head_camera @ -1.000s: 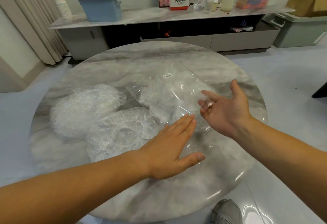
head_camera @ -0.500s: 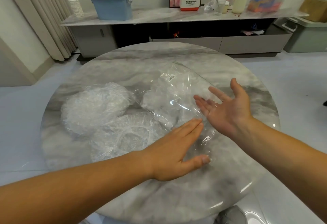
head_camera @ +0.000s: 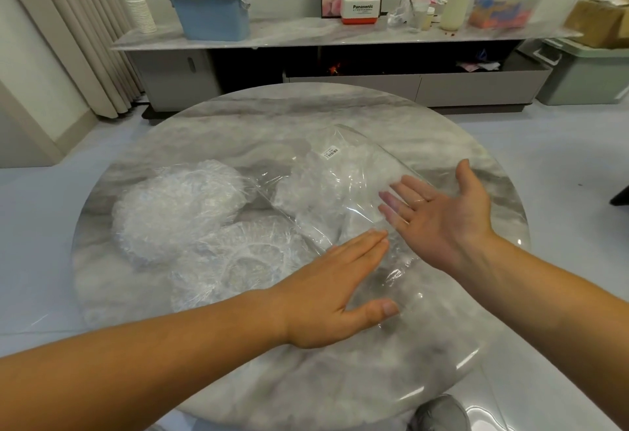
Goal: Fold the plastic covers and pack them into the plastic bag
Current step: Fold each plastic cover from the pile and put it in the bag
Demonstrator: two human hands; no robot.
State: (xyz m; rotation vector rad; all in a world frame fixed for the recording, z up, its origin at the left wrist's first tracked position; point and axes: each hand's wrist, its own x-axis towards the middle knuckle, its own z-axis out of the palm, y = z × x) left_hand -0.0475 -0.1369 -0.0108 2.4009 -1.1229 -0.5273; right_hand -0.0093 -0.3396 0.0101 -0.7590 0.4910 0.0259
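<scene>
The left hand (head_camera: 337, 294) is lying flat on the near end of the plastic bag (head_camera: 343, 189), its grip wide and holding nothing, probably pinning the slippery film to the table (head_camera: 306, 379). At the bag's right edge the right hand (head_camera: 442, 219) is facing palm-up, grip also wide, fingertips showing through the film, seemingly opening the mouth. Two loose plastic covers (head_camera: 180, 209) are lying just left of the bag, while more are sitting bunched inside its far end.
</scene>
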